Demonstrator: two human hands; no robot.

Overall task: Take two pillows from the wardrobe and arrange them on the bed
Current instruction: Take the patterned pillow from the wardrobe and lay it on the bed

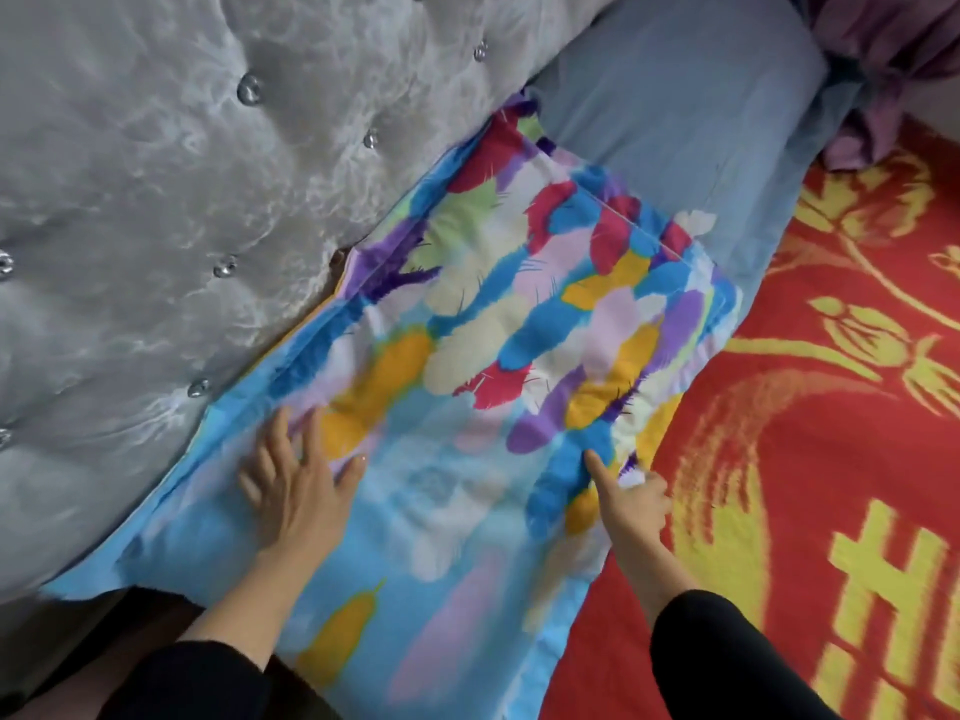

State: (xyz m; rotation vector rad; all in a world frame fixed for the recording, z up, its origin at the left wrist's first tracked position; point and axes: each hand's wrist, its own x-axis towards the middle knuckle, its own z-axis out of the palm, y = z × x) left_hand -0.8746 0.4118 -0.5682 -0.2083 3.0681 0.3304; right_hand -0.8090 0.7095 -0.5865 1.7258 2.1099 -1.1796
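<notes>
A pillow with a bright feather print (pixel 467 356) lies flat on the bed against the grey tufted headboard (pixel 156 200). A second pillow in plain grey-blue (pixel 675 111) lies beyond it, also along the headboard, its near end overlapped by the feather-print one. My left hand (pixel 296 485) rests palm down with spread fingers on the colourful pillow near the headboard. My right hand (pixel 631 504) sits at the pillow's other long edge, forefinger stretched out on the fabric, the other fingers curled around the edge of the cover.
A red blanket with yellow patterns (pixel 831 407) covers the bed to the right of the pillows. Bunched purple fabric (pixel 893 70) lies at the far right corner. A dark gap (pixel 130 631) shows at the lower left beside the headboard.
</notes>
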